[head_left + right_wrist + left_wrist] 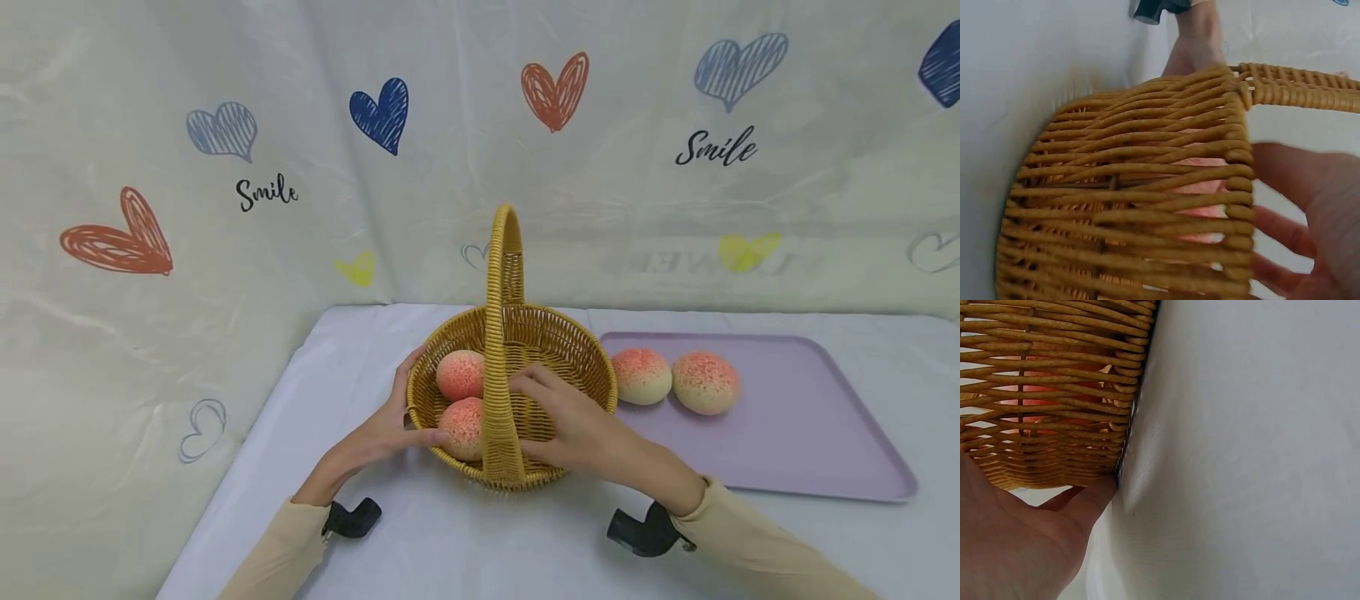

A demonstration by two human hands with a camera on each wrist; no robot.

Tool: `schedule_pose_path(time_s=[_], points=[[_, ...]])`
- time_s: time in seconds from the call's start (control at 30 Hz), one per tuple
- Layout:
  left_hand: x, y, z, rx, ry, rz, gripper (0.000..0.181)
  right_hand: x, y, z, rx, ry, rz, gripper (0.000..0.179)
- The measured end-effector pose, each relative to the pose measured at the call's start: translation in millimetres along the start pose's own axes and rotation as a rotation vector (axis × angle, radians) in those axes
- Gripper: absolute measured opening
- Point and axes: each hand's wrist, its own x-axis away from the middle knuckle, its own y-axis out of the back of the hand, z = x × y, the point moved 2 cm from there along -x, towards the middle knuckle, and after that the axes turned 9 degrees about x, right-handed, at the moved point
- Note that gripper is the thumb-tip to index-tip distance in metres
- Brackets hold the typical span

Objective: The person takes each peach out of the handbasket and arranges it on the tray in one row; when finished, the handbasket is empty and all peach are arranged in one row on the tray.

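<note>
Here, the basket sits against the left fingers

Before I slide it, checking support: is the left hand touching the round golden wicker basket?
Touching: the left wrist view shows the left hand against the wicker basket's woven side, no gap between.

wicker basket: golden-brown, arch-handled, upright | far ball: pink-speckled, inside, left half | near ball: pink-and-cream, inside, left front, beside far ball
</note>
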Motion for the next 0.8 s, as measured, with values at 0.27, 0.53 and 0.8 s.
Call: schedule_pose_path(time_s=[0.27,0.53,0.8], points=[[3.0,0.0,-1.3,-0.025,0.004,-0.013,0.131,-23.0,-26,7,-0.121,0.224,0.059,0.047],[3.7,-1.6,-1.8,-0.025,0.009,-0.012,0.130,-35.4,-36,10,-0.155,0.199,0.136,0.045],[0.1,-3.7,-3.0,0.002,-0.009,0.009,0.127,-34.2,-36,6,-0.130,0.190,0.178,0.043]])
